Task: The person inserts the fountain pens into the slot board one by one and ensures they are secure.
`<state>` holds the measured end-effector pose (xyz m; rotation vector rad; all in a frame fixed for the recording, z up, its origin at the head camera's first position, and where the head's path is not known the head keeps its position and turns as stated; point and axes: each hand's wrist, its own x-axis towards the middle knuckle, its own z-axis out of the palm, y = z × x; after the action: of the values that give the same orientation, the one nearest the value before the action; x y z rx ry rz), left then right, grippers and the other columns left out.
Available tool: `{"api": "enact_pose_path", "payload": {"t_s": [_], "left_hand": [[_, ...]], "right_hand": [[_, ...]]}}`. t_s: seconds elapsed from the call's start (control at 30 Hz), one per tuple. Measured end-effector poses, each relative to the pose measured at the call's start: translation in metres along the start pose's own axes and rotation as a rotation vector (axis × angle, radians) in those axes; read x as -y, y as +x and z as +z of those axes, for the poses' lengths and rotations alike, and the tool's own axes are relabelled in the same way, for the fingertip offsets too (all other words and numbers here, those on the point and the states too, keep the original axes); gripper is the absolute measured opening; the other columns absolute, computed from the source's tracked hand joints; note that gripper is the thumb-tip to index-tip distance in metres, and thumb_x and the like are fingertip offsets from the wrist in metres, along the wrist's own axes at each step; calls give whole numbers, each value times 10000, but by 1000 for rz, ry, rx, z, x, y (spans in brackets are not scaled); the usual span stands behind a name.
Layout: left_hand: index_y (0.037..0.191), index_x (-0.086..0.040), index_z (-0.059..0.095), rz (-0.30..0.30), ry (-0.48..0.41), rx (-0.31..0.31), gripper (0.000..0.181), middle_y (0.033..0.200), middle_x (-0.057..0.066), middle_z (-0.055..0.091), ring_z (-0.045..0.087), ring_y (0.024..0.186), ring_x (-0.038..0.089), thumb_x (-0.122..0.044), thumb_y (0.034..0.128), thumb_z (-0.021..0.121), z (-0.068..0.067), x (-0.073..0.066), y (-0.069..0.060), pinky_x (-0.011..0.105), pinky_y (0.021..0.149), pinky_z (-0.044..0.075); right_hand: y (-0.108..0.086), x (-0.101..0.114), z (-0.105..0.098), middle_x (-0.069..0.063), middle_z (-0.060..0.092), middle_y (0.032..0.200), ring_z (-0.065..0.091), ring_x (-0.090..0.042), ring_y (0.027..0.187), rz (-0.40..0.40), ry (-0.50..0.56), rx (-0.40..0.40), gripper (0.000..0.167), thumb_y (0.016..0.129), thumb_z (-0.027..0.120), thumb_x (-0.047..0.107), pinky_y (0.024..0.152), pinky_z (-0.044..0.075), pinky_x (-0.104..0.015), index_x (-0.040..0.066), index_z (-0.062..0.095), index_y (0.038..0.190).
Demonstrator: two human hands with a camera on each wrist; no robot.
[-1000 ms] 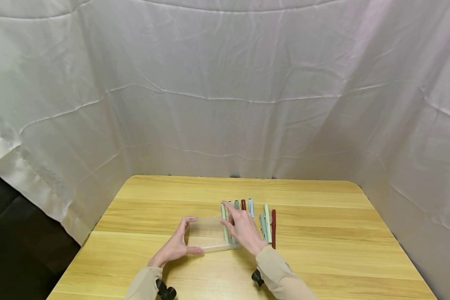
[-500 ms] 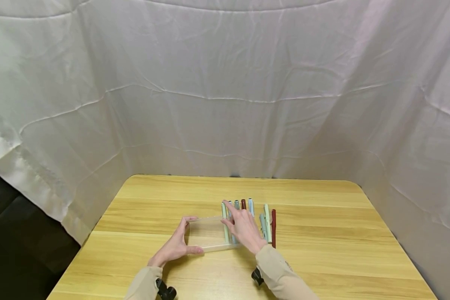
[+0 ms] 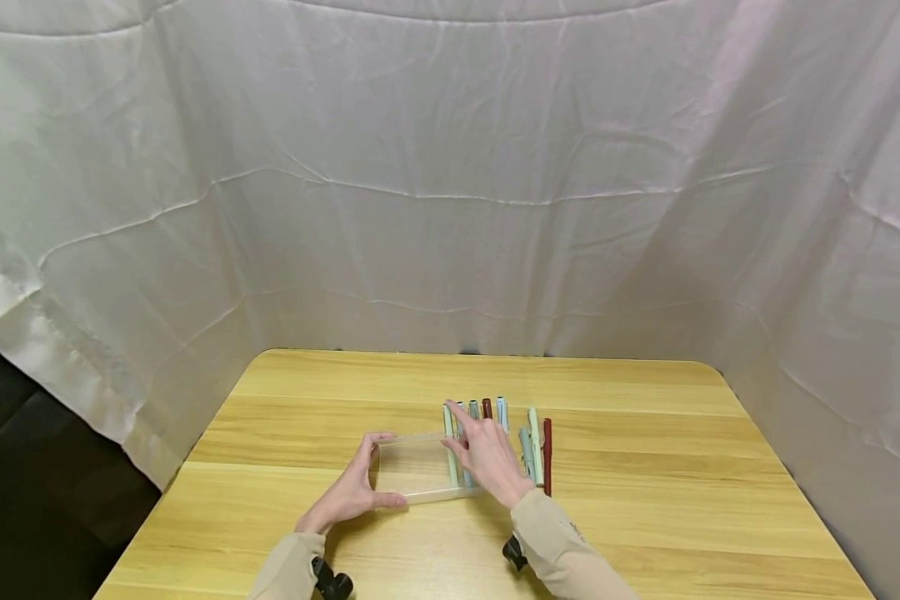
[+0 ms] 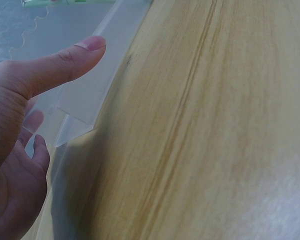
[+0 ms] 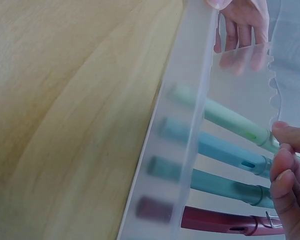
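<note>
My left hand (image 3: 350, 490) grips the left end of a clear plastic pen tray (image 3: 438, 495), thumb on its near wall and fingers at the far side. Notches run along the tray's far edge in the right wrist view. My right hand (image 3: 489, 458) is over the tray, its thumb and fingers pinching the far end of a light green pen (image 5: 235, 121). Beside that pen lie a light blue pen (image 5: 227, 151), a teal pen (image 5: 225, 187) and a dark red pen (image 5: 215, 220). Another pale blue pen (image 3: 502, 412) shows past my right hand, which hides part of the row.
Right of the tray, a teal pen (image 3: 526, 452), a second light green pen (image 3: 536, 446) and a second dark red pen (image 3: 547, 457) lie on the wooden table (image 3: 667, 483). A grey curtain (image 3: 450, 250) hangs behind the table.
The light green pen and my right fingertips have shifted very slightly to the right since a second ago. My left hand and the tray look unmoved.
</note>
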<state>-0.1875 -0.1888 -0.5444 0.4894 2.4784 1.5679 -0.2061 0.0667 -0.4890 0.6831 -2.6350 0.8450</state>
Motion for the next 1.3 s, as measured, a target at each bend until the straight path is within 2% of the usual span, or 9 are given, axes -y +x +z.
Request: {"api": "enact_pose_path", "payload": {"t_s": [0.23, 0.43, 0.57, 0.67, 0.87, 1.0, 1.17, 1.3], "left_hand": [[1455, -86, 297, -16, -7, 4, 1003, 1593, 195, 275, 176, 1548, 425, -210, 684, 928, 0, 0, 0, 566, 1288, 114], [1458, -80, 293, -11, -7, 1, 1008, 1590, 208, 275, 180, 1540, 447, -217, 685, 926, 0, 1, 0, 590, 1279, 120], [1457, -86, 296, -14, -13, -4, 1001, 1589, 208, 276, 177, 1539, 451, -216, 688, 924, 0, 1, -1, 599, 1277, 116], [1454, -91, 304, -18, -13, -10, 998, 1590, 201, 281, 181, 1540, 443, -217, 684, 926, 0, 1, -2, 592, 1278, 120], [1457, -86, 299, -22, -17, -9, 1012, 1594, 216, 272, 173, 1541, 452, -217, 677, 929, 0, 0, -3, 598, 1279, 118], [1465, -88, 290, -28, -22, -3, 1019, 1601, 220, 254, 155, 1544, 456, -216, 679, 926, -1, -1, -4, 593, 1280, 109], [1465, -88, 293, -35, -28, -4, 1012, 1605, 215, 246, 142, 1547, 456, -197, 680, 922, 1, -2, -5, 588, 1281, 103], [1463, -80, 296, -37, -35, 6, 1004, 1609, 222, 237, 132, 1546, 465, -197, 684, 918, 3, -3, -4, 595, 1278, 101]], "right_hand": [[0, -2, 3, 78, 548, 512, 249, 45, 392, -11, -19, -11, 591, 893, 763, 226, 364, 204, -52, 86, 545, 1424], [-1, -1, 2, 103, 467, 471, 215, 44, 390, -5, -12, -11, 604, 895, 761, 239, 362, 201, -63, 96, 536, 1437], [-2, -1, 2, 92, 498, 487, 229, 42, 390, -10, 4, -8, 631, 890, 766, 224, 366, 222, -71, 95, 515, 1454], [-4, -2, 2, 75, 536, 505, 250, 42, 389, -9, 36, 7, 670, 890, 765, 209, 373, 243, -72, 90, 477, 1483], [-12, -4, -2, 82, 488, 485, 268, 49, 406, 5, 148, 14, 696, 906, 745, 180, 388, 296, -98, 110, 429, 1522], [-19, -9, -5, 80, 559, 564, 325, 70, 464, -11, 190, -76, 651, 892, 752, 126, 447, 371, -116, 98, 483, 1484], [-28, -19, -12, 23, 626, 633, 387, 92, 536, -102, 208, -213, 597, 880, 750, 56, 470, 423, -106, 37, 526, 1433], [-41, -34, -21, -32, 650, 657, 468, 85, 556, -99, 265, -290, 569, 872, 734, 4, 476, 474, -109, -5, 538, 1407]]}}
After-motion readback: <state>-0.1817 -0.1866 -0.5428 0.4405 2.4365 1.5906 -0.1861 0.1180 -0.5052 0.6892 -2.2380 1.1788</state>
